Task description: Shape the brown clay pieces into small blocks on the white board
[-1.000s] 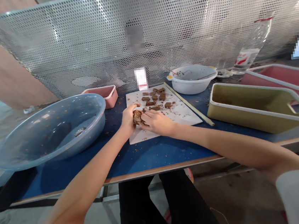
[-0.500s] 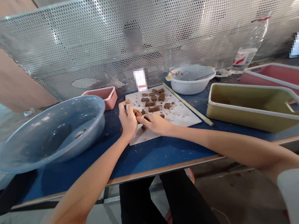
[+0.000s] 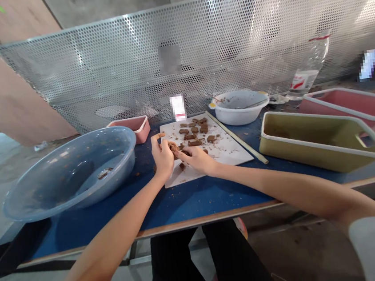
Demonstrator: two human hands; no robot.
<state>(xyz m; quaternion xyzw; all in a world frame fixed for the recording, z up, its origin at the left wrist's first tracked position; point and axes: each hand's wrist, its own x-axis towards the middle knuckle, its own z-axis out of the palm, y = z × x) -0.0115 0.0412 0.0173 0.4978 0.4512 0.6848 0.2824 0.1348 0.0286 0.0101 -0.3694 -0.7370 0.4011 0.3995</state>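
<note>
A brown, crumbly clay-like lump [image 3: 174,147] is gripped between both my hands above the near left part of a white board [image 3: 232,153]. My left hand [image 3: 163,157] curls around its left side, with the index finger raised and bent. From the right, my right hand [image 3: 196,159] presses its thumb and fingers against the lump. Several brown shaped pieces [image 3: 195,143] and many crumbs lie on the board beyond my hands. Part of the lump is hidden by my fingers.
A large blue basin [image 3: 76,201] stands left, with a small pink bin [image 3: 141,129] behind it. A pale stick [image 3: 237,137] lies along the board's right edge. Farther right are a white basin [image 3: 241,114], an olive bin [image 3: 309,154], a pink bin [image 3: 340,97] and a plastic bottle [image 3: 310,65].
The camera view has tilted up slightly, so everything sits lower in the picture. Both hands stay on the brown lump, with the right fingers shifted slightly against it.
</note>
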